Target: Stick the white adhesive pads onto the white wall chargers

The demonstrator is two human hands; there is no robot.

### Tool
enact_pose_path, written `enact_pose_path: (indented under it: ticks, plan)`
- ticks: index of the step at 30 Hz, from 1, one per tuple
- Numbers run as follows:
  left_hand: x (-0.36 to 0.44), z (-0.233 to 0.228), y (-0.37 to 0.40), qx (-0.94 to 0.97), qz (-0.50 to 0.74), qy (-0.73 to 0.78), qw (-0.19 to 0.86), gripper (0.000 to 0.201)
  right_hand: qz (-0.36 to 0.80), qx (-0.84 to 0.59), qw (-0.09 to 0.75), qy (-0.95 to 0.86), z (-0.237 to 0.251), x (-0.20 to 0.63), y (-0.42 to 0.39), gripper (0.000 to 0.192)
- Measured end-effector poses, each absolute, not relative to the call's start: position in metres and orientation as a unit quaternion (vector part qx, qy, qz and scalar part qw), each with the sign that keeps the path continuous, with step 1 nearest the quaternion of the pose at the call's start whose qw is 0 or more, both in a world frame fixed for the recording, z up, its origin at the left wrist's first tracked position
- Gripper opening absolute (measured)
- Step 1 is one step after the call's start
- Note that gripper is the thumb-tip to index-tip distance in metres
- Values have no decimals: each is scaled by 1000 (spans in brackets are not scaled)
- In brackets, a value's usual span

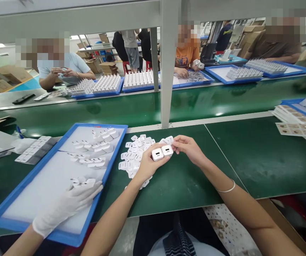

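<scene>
My left hand [148, 164] is wrapped round two white USB charger blocks [162, 153], held side by side with their port faces towards me. My right hand [189, 147] is at their upper right edge, its thumb and fingertips pinched together. What lies in that pinch is too small to make out. More white pieces [167, 140] show just behind the chargers. Under and beside my left hand, a loose pile of small white plastic covers [134, 156] is spread over the green table [179, 188].
Left of the pile, a blue-rimmed tray [113, 163] carries rows of pronged chargers [94, 145]. A co-worker's white-gloved hand [70, 204] reaches into it. A grey-white block stack [37, 149] stands farther left. Label sheets [299, 129] lie at right. A metal post [166, 71] rises behind the table.
</scene>
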State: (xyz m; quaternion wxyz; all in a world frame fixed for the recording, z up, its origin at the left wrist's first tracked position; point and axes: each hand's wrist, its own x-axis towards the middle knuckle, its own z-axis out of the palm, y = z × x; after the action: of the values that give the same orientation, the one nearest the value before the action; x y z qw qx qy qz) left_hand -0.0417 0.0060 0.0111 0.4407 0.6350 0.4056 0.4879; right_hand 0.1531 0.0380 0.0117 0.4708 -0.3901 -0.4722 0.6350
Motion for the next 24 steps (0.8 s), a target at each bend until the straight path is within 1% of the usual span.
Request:
enact_pose_path:
  ticks: [4, 6, 8, 12, 15, 19, 24]
  plan:
    - [-39, 13, -4, 693, 501, 402, 327, 35, 591, -392, 514, -482, 18, 154, 27, 23]
    - [-39, 15, -6, 704, 514, 397, 287, 36, 570, -395, 541, -475, 22, 154, 22, 22]
    - [-40, 17, -6, 710, 530, 389, 254, 36, 574, -393, 550, -462, 27, 154, 16, 21]
    - [-44, 18, -4, 725, 548, 375, 182, 40, 626, -380, 497, -465, 35, 150, 4, 23]
    - [-46, 18, -4, 744, 541, 364, 147, 42, 642, -371, 466, -483, 37, 148, -3, 23]
    - [-46, 17, -5, 755, 528, 365, 135, 42, 643, -373, 452, -493, 35, 147, -5, 23]
    - [-46, 16, -5, 765, 511, 367, 136, 41, 640, -383, 442, -498, 37, 148, -3, 27]
